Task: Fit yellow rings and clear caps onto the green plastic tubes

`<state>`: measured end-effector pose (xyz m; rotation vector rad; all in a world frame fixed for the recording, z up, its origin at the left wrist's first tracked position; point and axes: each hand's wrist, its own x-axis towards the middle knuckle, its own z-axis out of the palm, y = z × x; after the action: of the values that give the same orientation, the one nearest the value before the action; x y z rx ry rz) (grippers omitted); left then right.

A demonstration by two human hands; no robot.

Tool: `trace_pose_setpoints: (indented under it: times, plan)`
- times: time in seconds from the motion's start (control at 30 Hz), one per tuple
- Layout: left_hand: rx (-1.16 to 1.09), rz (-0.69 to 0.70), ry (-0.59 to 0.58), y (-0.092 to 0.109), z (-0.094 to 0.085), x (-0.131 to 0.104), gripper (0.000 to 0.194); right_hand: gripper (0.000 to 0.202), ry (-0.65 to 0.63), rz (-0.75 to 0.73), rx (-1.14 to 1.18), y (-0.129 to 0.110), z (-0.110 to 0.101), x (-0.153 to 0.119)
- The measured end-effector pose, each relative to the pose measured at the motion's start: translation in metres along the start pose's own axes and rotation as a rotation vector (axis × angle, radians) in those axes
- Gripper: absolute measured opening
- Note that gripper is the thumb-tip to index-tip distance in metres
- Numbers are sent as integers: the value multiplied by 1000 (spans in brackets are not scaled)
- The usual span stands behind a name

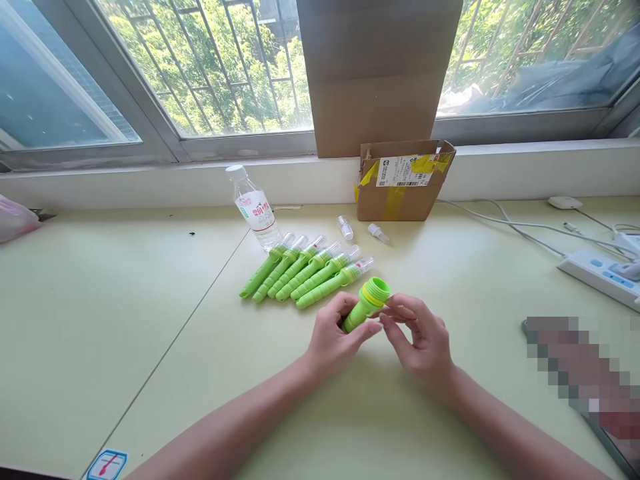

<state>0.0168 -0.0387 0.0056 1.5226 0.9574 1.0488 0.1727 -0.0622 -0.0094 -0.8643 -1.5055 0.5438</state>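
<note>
A green tube (357, 315) with a threaded open end and a yellow ring is wrapped in the fingers of my left hand (333, 337), its open end tilted up and to the right. Beside that end is my right hand (423, 340), with thumb and fingers drawn together near the yellow ring; whether something small is between them cannot be made out. Several green tubes with clear caps (320, 287) lie side by side just beyond my left hand. Farther back, two loose clear caps (345, 228) rest on the table.
A water bottle (257, 210) stands behind the row of tubes. Near the wall is a cardboard box (400, 197). Cables and a power strip (600, 273) lie at the right, with a partly pixelated phone-like object (530, 328) nearer the front.
</note>
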Motion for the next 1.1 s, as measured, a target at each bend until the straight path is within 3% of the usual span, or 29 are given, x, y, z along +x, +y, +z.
trace_pose_setpoints:
  times: [0.1, 0.3, 0.6, 0.73, 1.1]
  plan:
    - [-53, -42, 34, 0, 3, 0, 35, 37, -3, -2, -16, 0, 0, 0]
    - [46, -12, 54, -4, 2, 0, 27, 38, -35, 33, 19, 1, 0, 0]
    - [144, 93, -18, -3, -2, 1, 28, 38, -65, 70, 41, 0, -1, 1]
    - [147, 76, -61, -4, -4, 3, 30, 39, -68, 63, 30, 1, -1, 1]
    - [43, 46, 30, 0, 2, 2, 19, 40, -64, 39, -9, 2, -1, 0]
